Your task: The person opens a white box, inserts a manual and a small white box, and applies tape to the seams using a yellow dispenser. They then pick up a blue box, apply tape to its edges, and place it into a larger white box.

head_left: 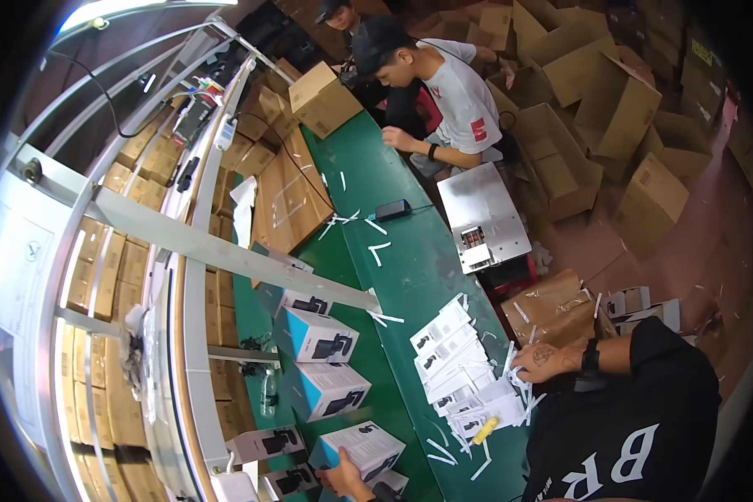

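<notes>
At the bottom edge my left hand [344, 480] grips the near corner of a white and blue product box [361, 448] lying on the green belt [410, 259]. My right hand is not in view. Further up the belt's left side stand more boxes of the same kind: one [330, 390] just above and another [316, 335] beyond it. To the right, a co-worker's tattooed hand [541, 361] with a black wristband rests on a spread pile of white leaflets [456, 360].
A co-worker in a black shirt [636, 435] fills the lower right. Another person in a white shirt [460, 100] sits at the far end by a brown carton [325, 99]. A metal device [484, 217] sits beside the belt. Open cartons [619, 109] crowd the floor.
</notes>
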The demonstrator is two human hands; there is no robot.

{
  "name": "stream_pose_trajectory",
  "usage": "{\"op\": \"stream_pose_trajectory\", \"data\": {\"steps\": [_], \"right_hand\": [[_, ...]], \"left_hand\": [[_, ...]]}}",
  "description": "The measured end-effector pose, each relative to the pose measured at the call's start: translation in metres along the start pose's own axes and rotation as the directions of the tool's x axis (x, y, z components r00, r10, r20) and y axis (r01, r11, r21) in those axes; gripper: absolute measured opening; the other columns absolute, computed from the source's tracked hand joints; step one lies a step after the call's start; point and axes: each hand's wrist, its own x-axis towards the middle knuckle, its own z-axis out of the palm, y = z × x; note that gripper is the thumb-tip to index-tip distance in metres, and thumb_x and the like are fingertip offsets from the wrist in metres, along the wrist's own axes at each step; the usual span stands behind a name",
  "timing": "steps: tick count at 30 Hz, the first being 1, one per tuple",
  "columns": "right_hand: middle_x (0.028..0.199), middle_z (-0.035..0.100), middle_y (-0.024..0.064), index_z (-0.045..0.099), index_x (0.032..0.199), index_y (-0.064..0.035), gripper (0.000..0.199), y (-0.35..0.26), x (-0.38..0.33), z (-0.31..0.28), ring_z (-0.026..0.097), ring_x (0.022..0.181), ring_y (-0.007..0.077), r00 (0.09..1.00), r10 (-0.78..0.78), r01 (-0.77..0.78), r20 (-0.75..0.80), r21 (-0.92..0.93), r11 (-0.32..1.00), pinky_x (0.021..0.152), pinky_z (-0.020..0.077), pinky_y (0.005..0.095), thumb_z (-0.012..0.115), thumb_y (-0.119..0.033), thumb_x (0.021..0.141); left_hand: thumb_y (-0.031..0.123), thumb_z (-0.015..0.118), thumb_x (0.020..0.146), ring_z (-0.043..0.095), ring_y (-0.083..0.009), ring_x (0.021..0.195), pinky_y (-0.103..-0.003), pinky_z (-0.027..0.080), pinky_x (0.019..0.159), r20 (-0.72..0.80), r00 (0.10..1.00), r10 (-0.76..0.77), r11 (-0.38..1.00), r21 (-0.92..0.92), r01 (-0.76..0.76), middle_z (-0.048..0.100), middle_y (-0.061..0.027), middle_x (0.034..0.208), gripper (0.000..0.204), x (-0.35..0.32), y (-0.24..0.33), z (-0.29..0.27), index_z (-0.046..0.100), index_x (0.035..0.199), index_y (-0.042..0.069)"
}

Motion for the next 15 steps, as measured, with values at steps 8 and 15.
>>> {"op": "stream_pose_trajectory", "data": {"steps": [8, 15], "right_hand": [[0.109, 0.074, 0.0183, 0.072, 0.115, -0.0046, 0.038, -0.008, -0.029, -0.032, 0.069, 0.106, 0.0371, 0.996, 0.083, -0.084, 0.029, 0.018, 0.996, 0.098, 0.0538, 0.0469, 0.062, -0.031, 0.091], [0.105, 0.074, 0.0191, 0.073, 0.11, -0.0047, 0.035, 0.005, -0.04, -0.007, 0.069, 0.103, 0.0376, 0.999, 0.049, -0.048, -0.021, 0.041, 0.998, 0.095, 0.0545, 0.0479, 0.061, -0.031, 0.09]], "left_hand": [[0.059, 0.083, 0.075, 0.052, -0.0441, 0.135, -0.058, 0.042, 0.109, -0.085, 0.982, 0.17, 0.98, -0.088, -0.177, 0.05, -0.0168, 0.152, 0.098, 0.01, 0.026, 0.017, 0.045, 0.153, 0.014], [0.047, 0.079, 0.082, 0.043, -0.0462, 0.142, -0.062, 0.035, 0.115, -0.201, 0.711, 0.674, 0.679, -0.212, -0.703, 0.044, -0.0265, 0.157, 0.083, 0.009, -0.13, 0.043, 0.054, 0.148, 0.001]]}}
